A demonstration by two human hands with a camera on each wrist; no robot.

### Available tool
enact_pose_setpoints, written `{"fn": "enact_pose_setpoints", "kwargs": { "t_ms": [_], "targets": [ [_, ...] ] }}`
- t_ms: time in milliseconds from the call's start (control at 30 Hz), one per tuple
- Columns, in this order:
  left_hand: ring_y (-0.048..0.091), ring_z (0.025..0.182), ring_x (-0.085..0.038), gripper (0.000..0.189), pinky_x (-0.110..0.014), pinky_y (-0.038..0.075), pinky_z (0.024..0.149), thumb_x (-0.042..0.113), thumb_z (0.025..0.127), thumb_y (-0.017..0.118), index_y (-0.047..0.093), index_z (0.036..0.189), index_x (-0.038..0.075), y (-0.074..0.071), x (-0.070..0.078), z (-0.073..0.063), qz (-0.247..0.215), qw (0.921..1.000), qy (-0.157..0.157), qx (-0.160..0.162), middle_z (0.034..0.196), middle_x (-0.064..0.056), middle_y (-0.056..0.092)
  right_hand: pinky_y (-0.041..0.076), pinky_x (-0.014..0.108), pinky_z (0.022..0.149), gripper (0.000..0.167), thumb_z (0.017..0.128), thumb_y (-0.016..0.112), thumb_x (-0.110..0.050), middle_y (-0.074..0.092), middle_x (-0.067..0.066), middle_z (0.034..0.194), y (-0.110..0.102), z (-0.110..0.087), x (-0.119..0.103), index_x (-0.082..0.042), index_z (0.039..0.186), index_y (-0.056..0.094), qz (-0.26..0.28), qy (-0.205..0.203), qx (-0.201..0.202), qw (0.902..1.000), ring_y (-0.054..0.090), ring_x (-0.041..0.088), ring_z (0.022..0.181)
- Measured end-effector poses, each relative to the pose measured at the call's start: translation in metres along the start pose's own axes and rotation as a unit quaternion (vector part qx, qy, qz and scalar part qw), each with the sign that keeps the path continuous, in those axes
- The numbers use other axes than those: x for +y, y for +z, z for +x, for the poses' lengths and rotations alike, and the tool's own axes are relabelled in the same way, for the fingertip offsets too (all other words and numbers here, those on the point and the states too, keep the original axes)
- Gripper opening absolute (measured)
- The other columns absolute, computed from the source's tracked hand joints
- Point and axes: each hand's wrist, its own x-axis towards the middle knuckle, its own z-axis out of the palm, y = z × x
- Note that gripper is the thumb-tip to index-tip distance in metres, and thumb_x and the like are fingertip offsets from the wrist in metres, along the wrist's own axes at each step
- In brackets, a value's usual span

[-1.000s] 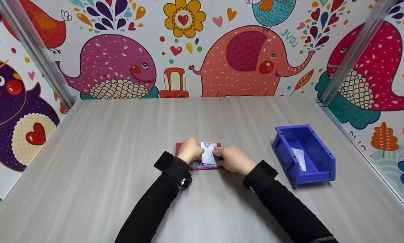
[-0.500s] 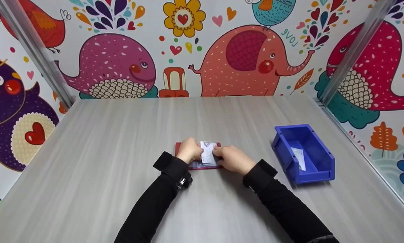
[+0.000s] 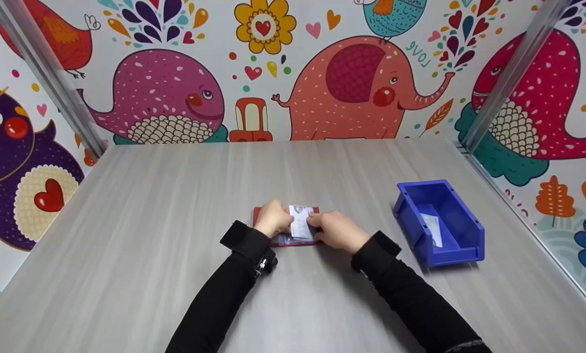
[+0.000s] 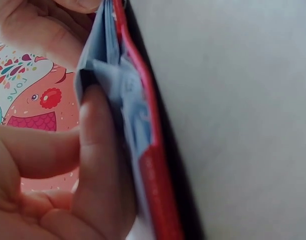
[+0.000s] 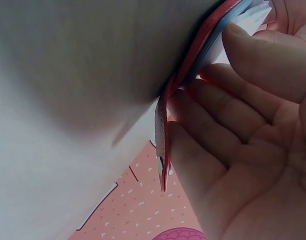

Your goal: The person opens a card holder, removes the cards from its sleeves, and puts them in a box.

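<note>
In the head view, a red card holder [image 3: 295, 244] with bluish clear sleeves lies on the table. On it is a white card [image 3: 301, 225] with a small portrait. My left hand [image 3: 273, 218] curls over the holder's left half, its fingertips at the card's left edge; in the left wrist view a digit reaches into the gap of a sleeve [image 4: 128, 90]. From the right side my right hand [image 3: 341, 230] grips the card's edge with its thumb on top. Its other fingers stay along the red cover [image 5: 197, 45], beside a strap with a snap [image 5: 162, 145].
A blue open bin [image 3: 445, 223] stands to the right on the wood-grain table [image 3: 175, 196], with a card [image 3: 432, 229] lying in it. Printed cartoon walls [image 3: 170, 98] with metal corner posts [image 3: 58, 78] enclose the back and sides.
Both hands keep almost the same hold on the card and holder. The whole head view has shifted by a few pixels.
</note>
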Motion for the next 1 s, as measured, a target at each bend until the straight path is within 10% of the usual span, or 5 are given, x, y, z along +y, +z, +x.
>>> {"fn": "enact_pose_setpoints", "kwargs": {
  "t_ms": [1000],
  "targets": [
    [0.062,0.063,-0.018,0.009,-0.023,0.054,0.055,-0.008,0.078,0.062,0.065,0.087,-0.008,-0.012,-0.007,-0.003,-0.113,0.9924,-0.045,-0.021,0.086,-0.013,0.062,0.052,0.045,0.087,0.034,0.079,0.072,0.004,0.064,0.022,0.123,0.001,0.0,0.002,0.002,0.112,0.072,-0.001,0.005,0.0,1.0,0.065,0.038,0.106]
  ]
}}
